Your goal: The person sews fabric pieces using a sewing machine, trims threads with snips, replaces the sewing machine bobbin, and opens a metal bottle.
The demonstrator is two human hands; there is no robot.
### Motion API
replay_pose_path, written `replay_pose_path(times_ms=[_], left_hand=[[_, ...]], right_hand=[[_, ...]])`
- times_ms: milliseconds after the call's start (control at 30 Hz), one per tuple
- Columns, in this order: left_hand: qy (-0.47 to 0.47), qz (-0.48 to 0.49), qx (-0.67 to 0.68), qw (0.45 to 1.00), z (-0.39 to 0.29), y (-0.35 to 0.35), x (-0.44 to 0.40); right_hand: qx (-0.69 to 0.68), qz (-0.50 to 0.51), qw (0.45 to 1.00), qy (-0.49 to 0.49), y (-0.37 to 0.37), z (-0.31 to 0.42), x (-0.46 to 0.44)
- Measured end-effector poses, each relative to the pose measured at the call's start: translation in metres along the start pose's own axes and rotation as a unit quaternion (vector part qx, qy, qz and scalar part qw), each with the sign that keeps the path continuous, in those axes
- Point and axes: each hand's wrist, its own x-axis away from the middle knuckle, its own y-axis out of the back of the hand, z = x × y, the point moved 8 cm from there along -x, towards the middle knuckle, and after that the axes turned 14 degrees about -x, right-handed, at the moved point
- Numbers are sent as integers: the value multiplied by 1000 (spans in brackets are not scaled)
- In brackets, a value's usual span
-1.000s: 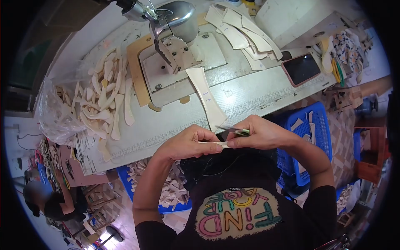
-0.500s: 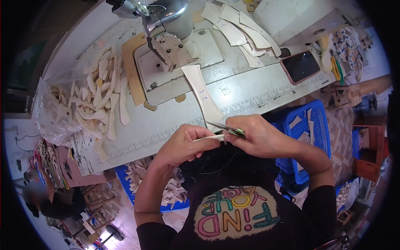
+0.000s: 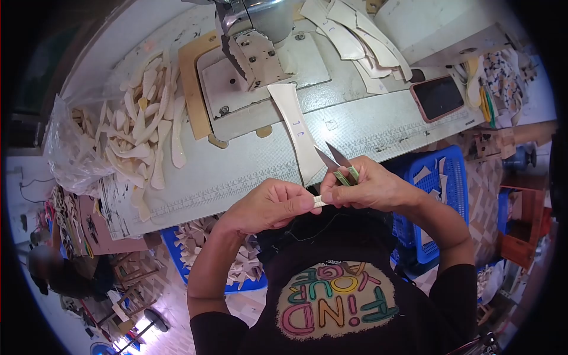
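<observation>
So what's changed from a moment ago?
The scissors in the right hand have swung from pointing left to pointing away toward the machine, blades now spread. Both that hand and the left hand still pinch the small piece. The phone and long strip stay put.

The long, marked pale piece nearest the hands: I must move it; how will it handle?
The long pale piece looks thin, so probably light and somewhat floppy if lifted by one end. Lying flat, it should slide rather than roll.

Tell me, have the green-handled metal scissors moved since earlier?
Yes. Against the flat cream strip with blue marks, the scissors have swung, their tips now nearer its far end.
</observation>
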Motion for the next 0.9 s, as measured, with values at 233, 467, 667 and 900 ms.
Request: replay_pose_path(times_ms=[233,467,667,900], left_hand=[[0,-48,-22,999,3,9,1],[-19,-103,-176,979,-10,14,5],[-43,-109,-184,976,-12,15,4],[-8,-89,-145,985,-7,19,4]], right_hand=[[-17,13,999,-47,1,2,-5],[-56,11,996,-67,8,-4,-11],[-44,15,997,-55,7,-2,-11],[48,9,999,1,6,11,-11]])
